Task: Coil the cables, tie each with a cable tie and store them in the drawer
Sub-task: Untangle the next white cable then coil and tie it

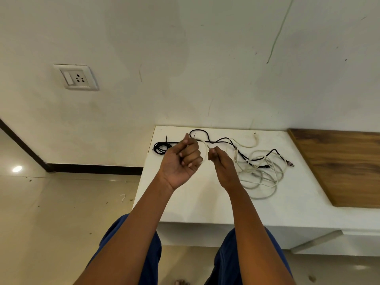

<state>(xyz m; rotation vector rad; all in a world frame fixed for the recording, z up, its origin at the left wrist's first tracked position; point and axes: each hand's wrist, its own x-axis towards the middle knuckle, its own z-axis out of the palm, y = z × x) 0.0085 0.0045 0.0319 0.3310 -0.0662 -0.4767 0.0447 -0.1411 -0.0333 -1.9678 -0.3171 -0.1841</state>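
Presently on view, item by item.

White countertop (205, 202): flat surface against the wall, carrying all the cables.

White cable (261, 175): loose overlapping loops on the right half of the countertop; one strand rises from the pile toward the hands and arcs between them (a connector end lies near the back edge of the counter).

Black cable (218, 140): runs in waves along the back of the countertop, crossing the white loops at the right; its far right end carries a plug near the wooden board.

Black coil (161, 148): small wound bundle at the back left corner of the countertop, just beside the left hand.

Left hand (182, 161): raised above the counter, palm toward the camera, fingers curled round the white cable.

Right hand (221, 163): raised beside the left, fingertips pinching the white cable at its arc.

Wooden board (339, 167): brown panel lying on the right part of the countertop.

Drawer handle (316, 241): grey bar on the white front below the counter edge.

Wall socket (76, 77): white plate on the wall, upper left.
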